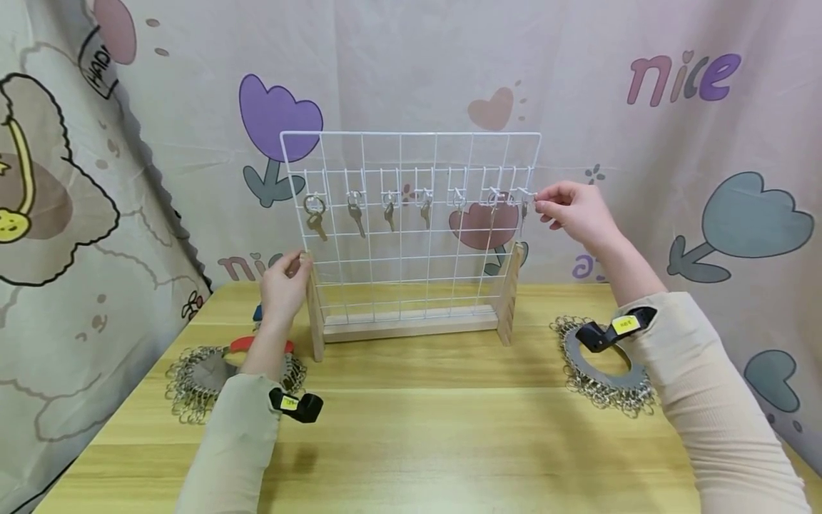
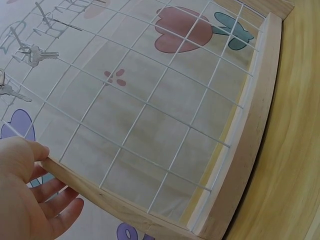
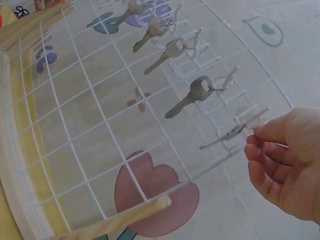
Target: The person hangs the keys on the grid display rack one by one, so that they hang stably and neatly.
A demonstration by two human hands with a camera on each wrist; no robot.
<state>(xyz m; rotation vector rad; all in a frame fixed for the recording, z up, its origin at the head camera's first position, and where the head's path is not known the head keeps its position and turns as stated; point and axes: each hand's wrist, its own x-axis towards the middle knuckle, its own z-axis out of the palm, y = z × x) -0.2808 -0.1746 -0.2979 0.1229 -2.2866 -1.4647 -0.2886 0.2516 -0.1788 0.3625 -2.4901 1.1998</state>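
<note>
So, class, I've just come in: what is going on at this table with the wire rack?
A person steadies the white wire rack with the left hand on its left wooden post. The right hand pinches a key ring at the rightmost hook. Six other keys hang along the same row. Piles of metal rings lie on the wooden table on either side.

We see a white wire grid [image 1: 411,214] in a pale wood stand [image 1: 411,325], hung with silver and brass-toned keys [image 1: 315,214]. The table [image 1: 411,428] is yellow wood grain. The backdrop cloth [image 1: 642,143] is cream, printed with purple and grey-blue tulips, pink hearts and "nice". Both sleeves [image 1: 706,400] are beige.
</note>
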